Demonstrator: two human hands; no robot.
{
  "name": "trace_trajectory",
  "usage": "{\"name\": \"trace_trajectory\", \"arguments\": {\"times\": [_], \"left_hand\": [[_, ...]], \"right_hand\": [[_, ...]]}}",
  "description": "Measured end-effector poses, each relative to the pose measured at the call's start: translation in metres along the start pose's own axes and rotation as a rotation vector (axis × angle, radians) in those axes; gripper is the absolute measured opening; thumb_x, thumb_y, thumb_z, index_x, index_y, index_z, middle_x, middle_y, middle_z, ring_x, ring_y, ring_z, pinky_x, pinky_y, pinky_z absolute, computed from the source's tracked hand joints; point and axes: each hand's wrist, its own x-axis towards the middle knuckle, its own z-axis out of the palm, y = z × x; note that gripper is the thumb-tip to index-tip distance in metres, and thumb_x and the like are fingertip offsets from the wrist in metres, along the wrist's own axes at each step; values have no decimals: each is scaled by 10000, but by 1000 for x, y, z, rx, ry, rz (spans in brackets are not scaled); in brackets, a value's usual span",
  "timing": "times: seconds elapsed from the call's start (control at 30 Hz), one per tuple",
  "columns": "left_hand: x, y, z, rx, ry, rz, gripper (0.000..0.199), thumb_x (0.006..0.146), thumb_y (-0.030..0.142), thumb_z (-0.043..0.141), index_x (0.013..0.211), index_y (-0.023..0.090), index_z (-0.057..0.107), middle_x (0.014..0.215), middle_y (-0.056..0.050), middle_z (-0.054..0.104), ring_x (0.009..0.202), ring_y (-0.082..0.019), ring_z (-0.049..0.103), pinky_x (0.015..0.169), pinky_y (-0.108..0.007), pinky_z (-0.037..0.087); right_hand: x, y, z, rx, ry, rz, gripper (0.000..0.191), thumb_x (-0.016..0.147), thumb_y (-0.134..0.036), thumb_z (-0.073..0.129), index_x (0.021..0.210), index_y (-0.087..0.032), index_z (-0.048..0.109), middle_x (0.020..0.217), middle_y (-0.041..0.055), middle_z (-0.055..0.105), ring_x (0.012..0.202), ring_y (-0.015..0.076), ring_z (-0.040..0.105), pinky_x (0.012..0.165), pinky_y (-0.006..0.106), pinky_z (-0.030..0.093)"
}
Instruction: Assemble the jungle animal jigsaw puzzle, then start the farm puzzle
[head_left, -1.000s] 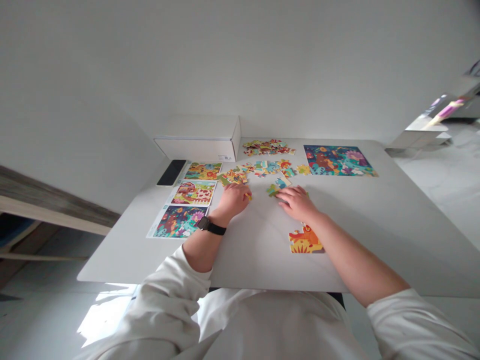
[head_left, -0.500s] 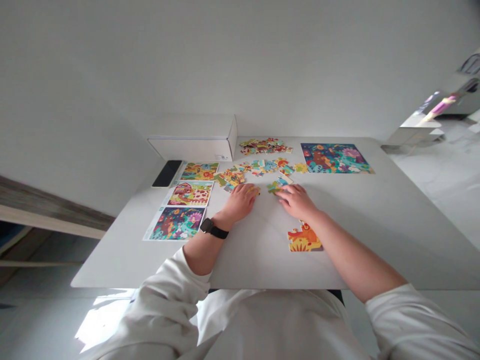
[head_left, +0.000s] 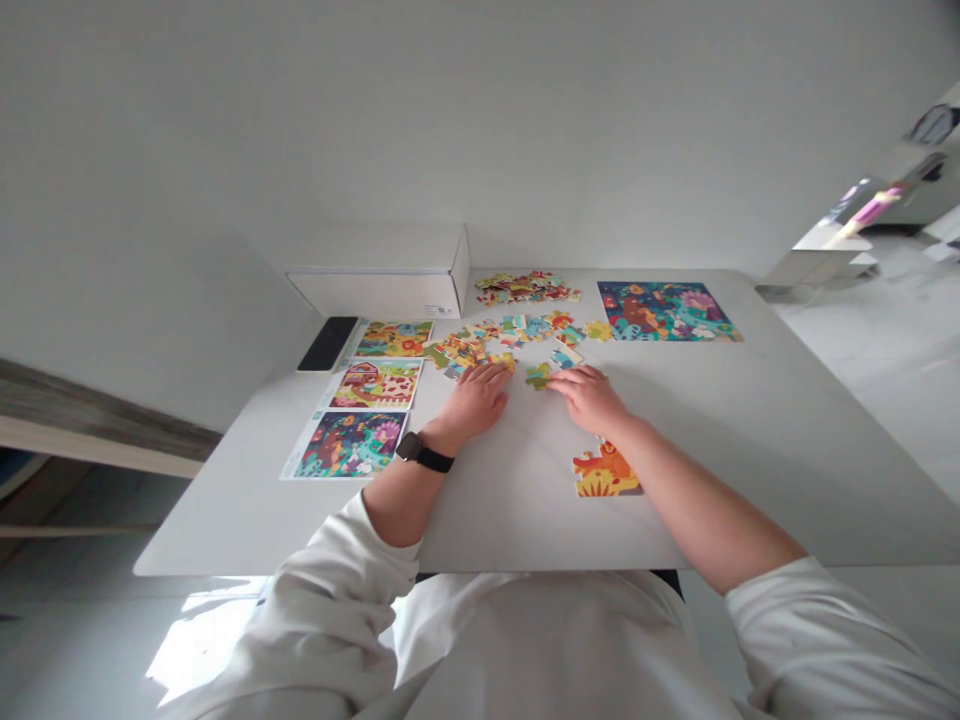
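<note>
My left hand [head_left: 477, 400], a dark watch on its wrist, lies palm down with its fingers stretched out at the near edge of the loose puzzle pieces [head_left: 465, 346]. Its fingertips are beside a yellow puzzle piece [head_left: 504, 360]. My right hand [head_left: 594, 400] has its fingertips closed at the right edge of a green puzzle piece [head_left: 537, 376], which is on the table. Just beyond that hand is a blue and white piece [head_left: 565, 357]. Below my right wrist sits a joined puzzle section [head_left: 604, 472] with an orange lion, partly covered by my forearm.
A pile of reddish pieces [head_left: 529, 288] lies at the back beside a white box [head_left: 375, 292]. At the back right is a dark picture sheet [head_left: 667, 311]. On the left are a phone [head_left: 328, 344] and three picture cards [head_left: 375, 384] in a column on the white table [head_left: 495, 510].
My left hand's fingers have shifted slightly, and more of the yellow piece shows. The right hand's fingertips have drawn closer together at the green piece. The whole view has shifted a little.
</note>
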Motion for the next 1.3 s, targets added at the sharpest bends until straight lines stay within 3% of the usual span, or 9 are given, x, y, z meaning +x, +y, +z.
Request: {"name": "trace_trajectory", "arguments": {"times": [0.17, 0.5, 0.67, 0.83, 0.93, 1.1, 1.3], "left_hand": [[1, -7, 2, 22, 39, -76, 458, 1081, 284, 487, 1473, 191, 706, 1589, -162, 656, 1504, -341, 575, 1313, -566, 409], [2, -8, 7, -24, -15, -13, 526, 1097, 340, 509, 1597, 219, 618, 1685, -137, 590, 1597, -322, 504, 1354, -551, 360], [2, -12, 6, -32, 42, -35, 538, 1099, 314, 495, 1614, 183, 579, 1707, -153, 561, 1619, -321, 473, 1366, -533, 344], [1, -19, 4, 8, 122, -214, 498, 1063, 297, 552, 1552, 234, 619, 1636, -137, 614, 1535, -354, 547, 1303, -572, 415], [1, -21, 4, 22, 133, -284, 490, 1054, 308, 568, 1531, 226, 640, 1588, -148, 645, 1493, -379, 578, 1277, -588, 441], [1, -20, 5, -1, 115, -260, 446, 1036, 330, 585, 1455, 264, 722, 1556, -127, 664, 1462, -397, 599, 1247, -631, 474], [-1, -18, 5, -67, 120, -215, 451, 1027, 312, 591, 1448, 292, 750, 1534, -117, 681, 1437, -382, 618, 1272, -661, 453]], "right_hand": [[0, 5, 3, 30, 30, -27, 573, 941, -8, 541, 1353, -281, 831, 1349, 70, 802, 1218, 280, 685, 1161, 481, 495], [0, 8, 8, 40, 26, -47, 592, 910, 17, 558, 1358, -268, 821, 1428, 59, 782, 1303, 279, 662, 1209, 483, 462], [-1, 13, 7, 34, 48, -46, 589, 922, 1, 552, 1364, -284, 818, 1414, 49, 786, 1272, 275, 672, 1188, 472, 470], [-4, 20, 4, -29, 149, 101, 539, 944, -50, 559, 1379, -239, 815, 1434, 106, 763, 1301, 315, 647, 1200, 499, 448], [-6, 20, 4, -67, 143, 199, 509, 989, -113, 556, 1422, -231, 795, 1478, 135, 737, 1334, 348, 624, 1216, 552, 427], [-6, 15, 6, -89, 57, 276, 443, 1078, -296, 559, 1476, -289, 754, 1570, 120, 689, 1399, 389, 590, 1266, 694, 341], [-5, 14, 7, -88, 32, 287, 420, 1099, -359, 568, 1477, -322, 746, 1591, 115, 679, 1431, 389, 590, 1275, 718, 325]]}}
